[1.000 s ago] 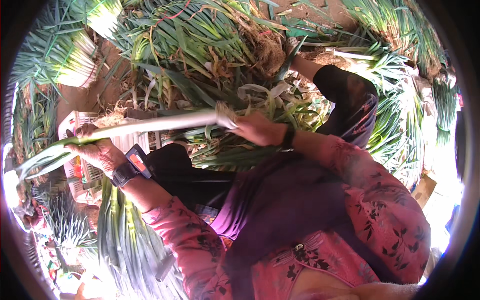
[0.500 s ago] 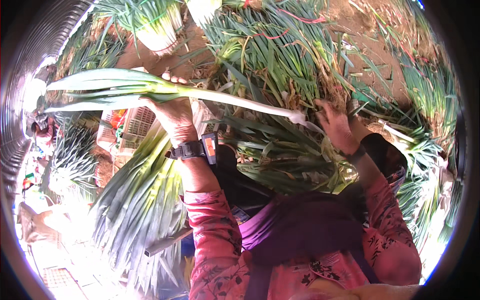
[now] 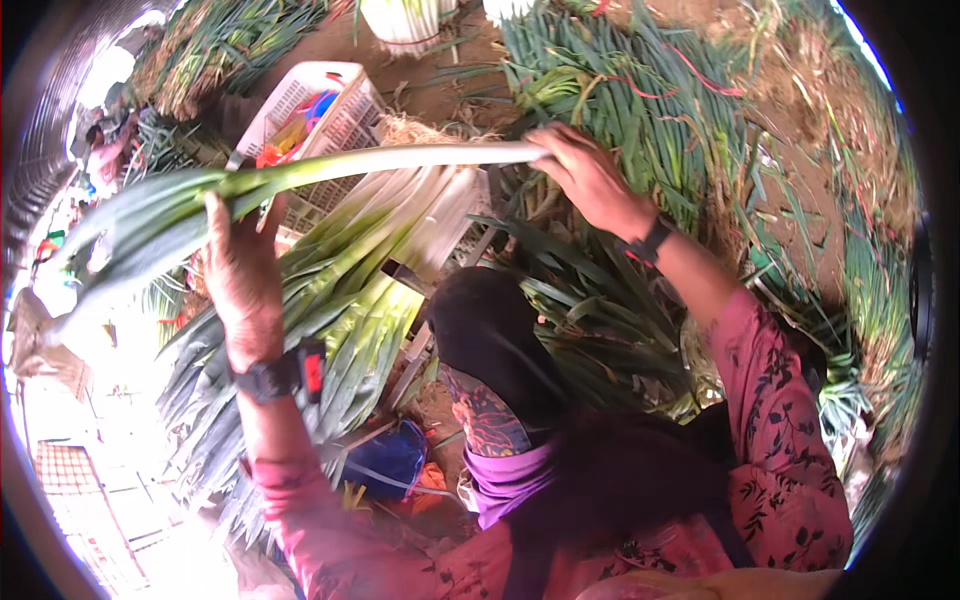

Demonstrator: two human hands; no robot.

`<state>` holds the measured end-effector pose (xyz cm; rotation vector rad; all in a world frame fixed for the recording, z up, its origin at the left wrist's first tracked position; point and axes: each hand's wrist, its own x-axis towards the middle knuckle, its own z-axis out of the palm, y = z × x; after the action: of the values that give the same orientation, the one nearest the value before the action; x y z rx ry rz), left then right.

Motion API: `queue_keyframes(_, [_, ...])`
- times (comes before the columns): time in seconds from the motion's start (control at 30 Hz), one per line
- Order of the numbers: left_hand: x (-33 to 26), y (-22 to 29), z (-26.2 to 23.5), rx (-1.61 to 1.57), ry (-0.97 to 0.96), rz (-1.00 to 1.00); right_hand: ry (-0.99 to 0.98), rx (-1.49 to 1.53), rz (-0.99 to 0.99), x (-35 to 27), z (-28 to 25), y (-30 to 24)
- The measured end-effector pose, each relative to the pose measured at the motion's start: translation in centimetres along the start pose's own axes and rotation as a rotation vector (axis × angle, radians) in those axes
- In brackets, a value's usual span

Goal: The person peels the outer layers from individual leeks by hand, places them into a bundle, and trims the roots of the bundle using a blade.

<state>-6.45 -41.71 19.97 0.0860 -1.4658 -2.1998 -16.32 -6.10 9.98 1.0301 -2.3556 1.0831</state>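
Observation:
A long green onion (image 3: 400, 157) with a white stalk and broad green leaves lies crosswise in front of me. My left hand (image 3: 245, 275) grips it where the leaves fan out; part of the fingers is hidden behind the leaves. The fingers of my right hand (image 3: 595, 185) are closed on the white end, covering its tip. Just below the stalk lies a heap of green onions (image 3: 340, 270), white ends up and away from me, leaves toward the lower left. It rests on a metal-edged stand (image 3: 408, 278).
Behind the heap stands a white plastic crate (image 3: 355, 105) with colourful items. A pile of rooted green onions (image 3: 640, 110) covers the ground at right. A tied bundle (image 3: 405, 25) stands at the back. My covered knee (image 3: 490, 330) and a blue container (image 3: 390, 462) are near.
Both hands have moved left with the green onion, the right from low beside the root end up onto its white end. My view has shifted left, showing more of the crate and heap.

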Motion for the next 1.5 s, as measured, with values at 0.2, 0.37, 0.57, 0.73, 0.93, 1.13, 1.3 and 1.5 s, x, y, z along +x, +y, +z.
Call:
queue_keyframes(0.2, [-3.8,5.0,-12.5,0.270,0.064,-0.016,-0.210,0.036,-0.191,12.0,13.3,-0.1])
queue_keyframes(0.37, [-6.4,7.0,-19.0,0.942,0.204,-0.245,-0.372,-0.026,-0.337,16.8,21.0,-2.0])
queue_keyframes(0.57, [-3.0,9.9,-10.8,1.546,0.020,-0.606,-0.370,-0.127,-0.455,17.6,29.6,2.8])
queue_keyframes(0.73, [7.4,3.0,-16.6,1.929,-0.438,-0.239,-0.492,-0.253,-0.322,17.6,28.6,5.1])
queue_keyframes(0.93, [11.3,-3.5,-17.6,1.857,-0.741,-0.695,-0.565,-0.430,-0.230,18.1,29.8,7.3])
queue_keyframes(1.13, [10.8,-5.4,-19.1,1.763,-0.753,-0.639,-0.431,-0.486,-0.326,16.8,31.0,8.7])
queue_keyframes(1.3, [10.4,-5.5,-18.5,1.609,-0.815,-0.693,-0.454,-0.484,-0.309,16.5,30.6,8.5])
queue_keyframes(1.5, [9.6,-6.8,-20.0,1.556,-0.789,-0.609,-0.463,-0.468,-0.260,16.5,30.9,7.9])
